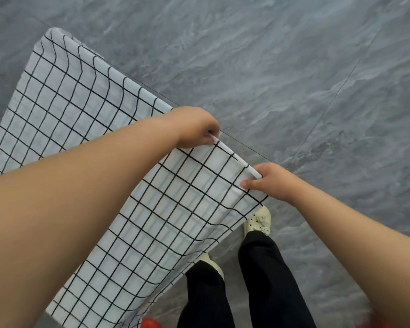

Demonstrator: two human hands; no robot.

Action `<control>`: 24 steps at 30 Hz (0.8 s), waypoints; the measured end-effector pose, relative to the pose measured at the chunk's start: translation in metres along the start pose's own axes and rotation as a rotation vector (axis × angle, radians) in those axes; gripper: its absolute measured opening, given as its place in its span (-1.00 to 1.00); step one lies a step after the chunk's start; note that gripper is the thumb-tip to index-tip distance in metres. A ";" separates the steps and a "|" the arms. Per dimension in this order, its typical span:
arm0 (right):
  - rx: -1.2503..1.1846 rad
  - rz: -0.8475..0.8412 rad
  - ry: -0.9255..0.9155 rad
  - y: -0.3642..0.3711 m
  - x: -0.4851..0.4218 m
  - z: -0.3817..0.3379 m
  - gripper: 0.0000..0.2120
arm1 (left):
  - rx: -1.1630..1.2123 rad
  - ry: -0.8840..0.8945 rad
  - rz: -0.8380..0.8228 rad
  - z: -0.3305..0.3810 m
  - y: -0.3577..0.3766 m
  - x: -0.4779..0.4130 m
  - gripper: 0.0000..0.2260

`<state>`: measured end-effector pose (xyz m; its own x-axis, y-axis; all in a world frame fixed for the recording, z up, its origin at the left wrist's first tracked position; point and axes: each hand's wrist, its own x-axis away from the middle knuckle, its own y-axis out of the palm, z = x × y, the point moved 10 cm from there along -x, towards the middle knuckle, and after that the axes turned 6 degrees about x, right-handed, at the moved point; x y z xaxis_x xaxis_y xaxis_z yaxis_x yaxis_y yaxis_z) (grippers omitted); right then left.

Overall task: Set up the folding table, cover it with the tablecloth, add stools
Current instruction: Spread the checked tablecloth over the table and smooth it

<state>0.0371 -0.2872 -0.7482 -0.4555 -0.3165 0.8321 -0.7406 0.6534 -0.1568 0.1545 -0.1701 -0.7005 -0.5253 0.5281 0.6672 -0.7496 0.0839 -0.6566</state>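
Fingers of your left hand and right hand pinch the tablecloth hem; tug unevenly and it may slide askew off the covered table's edge.

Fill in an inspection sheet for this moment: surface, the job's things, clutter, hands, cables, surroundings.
Surface: grey stone-look tiled floor; no table top is visible, and the cloth hides whatever lies beneath it.
Job's things: tablecloth, white with a black grid, spread out, rippled along its far edge. Red shapes at the bottom edge are too cropped to identify.
Clutter: nothing seen.
Hands: left hand grips the cloth's hem; right hand pinches the same hem near the corner.
Cables: nothing seen.
Surroundings: the person's black trousers and a cream shoe beside the cloth's corner.
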 end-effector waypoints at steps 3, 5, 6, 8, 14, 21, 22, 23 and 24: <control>0.030 -0.018 0.052 -0.002 0.008 0.023 -0.83 | 0.009 0.026 -0.049 0.027 0.014 -0.013 -0.84; 0.058 -0.009 0.086 -0.003 0.010 0.035 -0.73 | -0.035 0.038 -0.044 0.040 0.023 -0.022 -0.84; 0.069 -0.010 0.100 -0.004 0.010 0.038 -0.71 | -0.068 0.045 -0.033 0.044 0.026 -0.024 -0.83; 0.071 -0.015 0.124 -0.004 0.009 0.044 -0.71 | -0.140 0.069 -0.008 0.051 0.031 -0.026 -0.81; 0.192 0.128 0.064 -0.008 0.004 0.029 -0.61 | -0.120 0.206 0.384 0.043 0.000 0.006 -0.63; 0.476 0.500 -0.594 0.015 0.025 -0.116 -0.44 | 0.042 -0.320 0.618 -0.064 0.038 0.118 -0.37; 0.544 0.472 -0.625 0.029 0.017 -0.128 -0.43 | 0.084 -0.403 0.600 -0.078 0.054 0.134 -0.36; 0.599 0.452 -0.626 0.039 0.007 -0.137 -0.43 | 0.121 -0.481 0.579 -0.090 0.070 0.149 -0.35; 0.637 0.442 -0.597 0.045 -0.004 -0.142 -0.43 | 0.148 -0.551 0.552 -0.101 0.085 0.162 -0.34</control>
<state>0.0754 -0.1587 -0.6832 -0.8011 -0.5436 0.2505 -0.4915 0.3587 -0.7936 0.0461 0.0084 -0.6840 -0.9313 -0.0367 0.3625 -0.3484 -0.2013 -0.9155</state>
